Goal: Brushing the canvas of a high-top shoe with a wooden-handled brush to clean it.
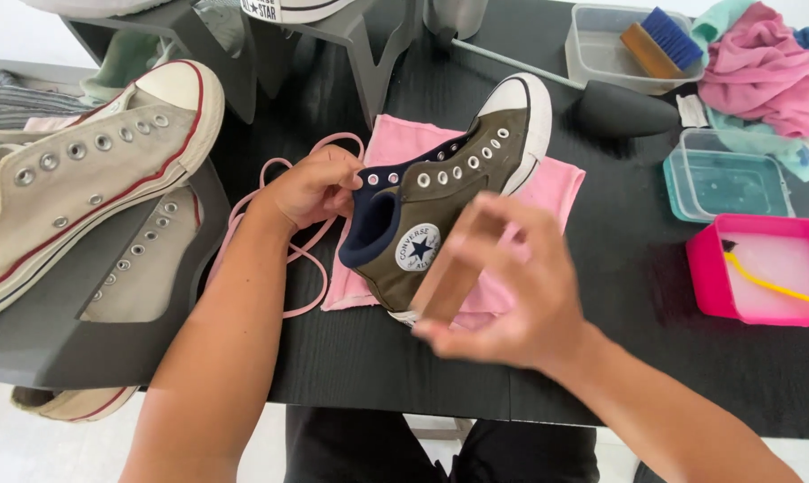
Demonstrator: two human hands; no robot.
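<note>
So from the head cam: our left hand [311, 188] pinches the navy collar of the olive high-top sneaker [449, 201], which lies on its side on a pink cloth [561, 183] on the black counter [619, 358]. Our right hand [512, 304] has its grip pressed around a wooden-backed brush [454, 273], held just against the shoe's side near the round ankle patch; it's a bit blurred. Loose pink laces [279, 206] sit by the left wrist. Best bet, we think: keep the collar pinned firm, use short light strokes, and keep the shoe over the cloth. A pink tub [704, 277] of liquid sits to the right.
</note>
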